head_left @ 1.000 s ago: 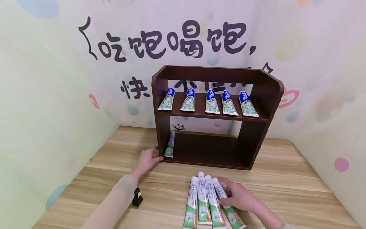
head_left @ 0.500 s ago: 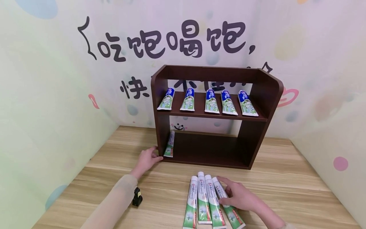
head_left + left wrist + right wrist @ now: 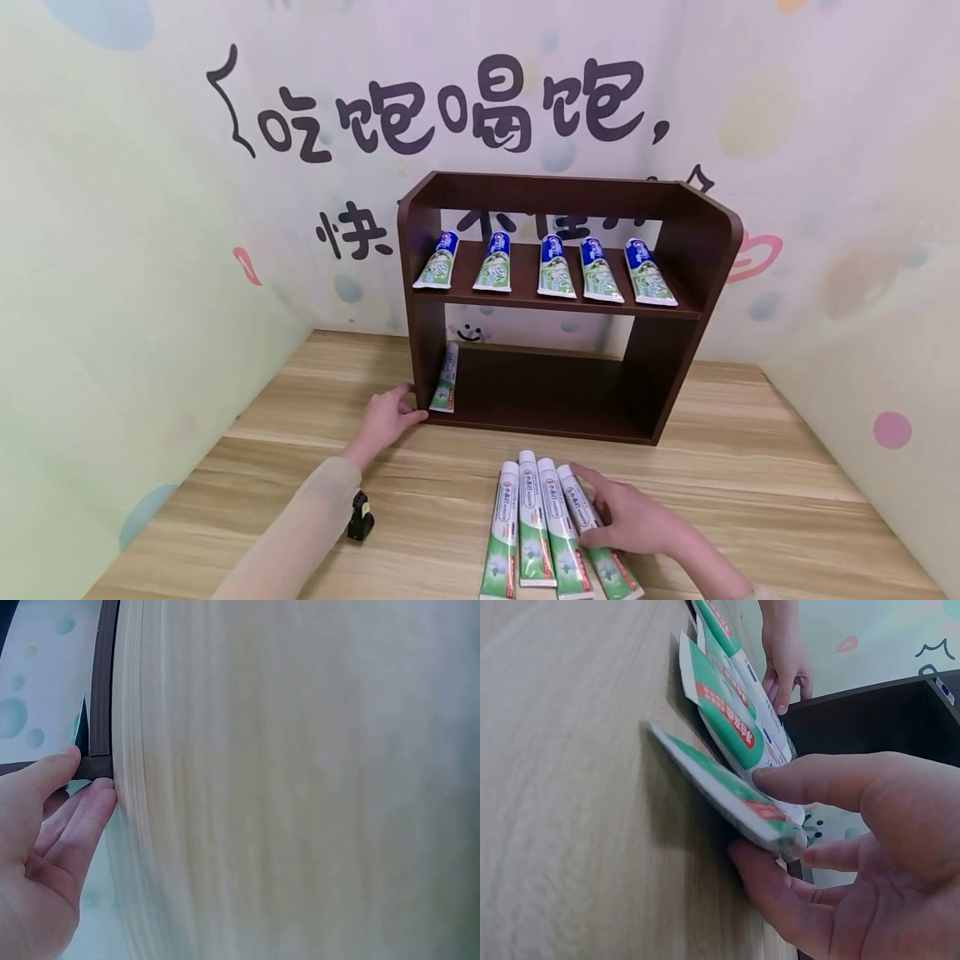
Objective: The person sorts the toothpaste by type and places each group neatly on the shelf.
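Observation:
In the head view my left hand (image 3: 387, 417) holds the lower left front corner of a dark brown two-tier shelf (image 3: 525, 307). The left wrist view shows its thumb and fingers (image 3: 94, 817) on either side of the shelf's edge (image 3: 95, 766). My right hand (image 3: 633, 515) grips the rightmost green-and-white toothpaste tube (image 3: 609, 567) of a fanned row on the table. In the right wrist view, thumb and fingers lie on opposite sides of that tube (image 3: 727, 791), whose crimped end is slightly off the wood. Beside it lie several like tubes (image 3: 534, 533).
Several blue-and-green toothpaste tubes (image 3: 556, 267) lie on the upper tier. One green-and-white tube (image 3: 446, 379) lies at the left end of the lower tier. A small black object (image 3: 361, 517) is near my left forearm on the wooden table (image 3: 427, 500). Printed walls surround the table.
My right thumb has shifted slightly down along the rightmost tube. My left hand stays on the shelf corner, and the tubes keep nearly the same places.

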`<action>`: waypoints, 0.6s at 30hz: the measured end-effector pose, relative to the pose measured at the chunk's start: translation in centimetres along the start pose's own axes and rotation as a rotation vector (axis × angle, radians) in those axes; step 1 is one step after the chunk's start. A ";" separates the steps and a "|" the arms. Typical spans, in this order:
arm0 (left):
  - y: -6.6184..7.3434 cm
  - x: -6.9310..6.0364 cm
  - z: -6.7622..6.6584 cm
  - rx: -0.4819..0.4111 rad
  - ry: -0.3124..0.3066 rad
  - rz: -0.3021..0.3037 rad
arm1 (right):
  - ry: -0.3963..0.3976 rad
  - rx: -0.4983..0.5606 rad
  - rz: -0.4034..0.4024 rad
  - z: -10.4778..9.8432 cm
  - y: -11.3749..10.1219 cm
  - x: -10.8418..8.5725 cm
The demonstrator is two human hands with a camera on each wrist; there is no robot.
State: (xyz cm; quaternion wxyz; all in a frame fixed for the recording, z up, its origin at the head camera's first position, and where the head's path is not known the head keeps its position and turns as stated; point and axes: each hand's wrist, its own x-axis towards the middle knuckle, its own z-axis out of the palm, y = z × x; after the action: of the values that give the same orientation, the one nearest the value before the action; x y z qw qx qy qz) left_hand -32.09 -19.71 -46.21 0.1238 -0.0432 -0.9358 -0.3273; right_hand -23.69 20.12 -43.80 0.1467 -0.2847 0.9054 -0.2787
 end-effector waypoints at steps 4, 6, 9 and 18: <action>0.0 0.0 0.0 -0.006 -0.001 -0.002 | -0.001 0.039 -0.001 0.1 0.1 0.0; 0.0 0.1 0.0 -0.011 -0.002 -0.005 | -0.001 0.059 -0.009 0.0 0.1 0.0; 0.0 0.1 0.0 -0.012 -0.001 -0.002 | 0.006 0.075 -0.015 0.0 0.0 -0.1; 0.1 0.0 0.0 -0.004 0.002 -0.003 | 0.032 0.180 0.037 0.1 -0.3 -0.3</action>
State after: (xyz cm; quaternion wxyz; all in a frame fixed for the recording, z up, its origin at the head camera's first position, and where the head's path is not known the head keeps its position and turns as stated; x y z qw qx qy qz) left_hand -32.07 -19.63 -46.14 0.1240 -0.0416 -0.9352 -0.3292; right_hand -23.28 20.04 -43.67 0.1621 -0.2492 0.8840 -0.3608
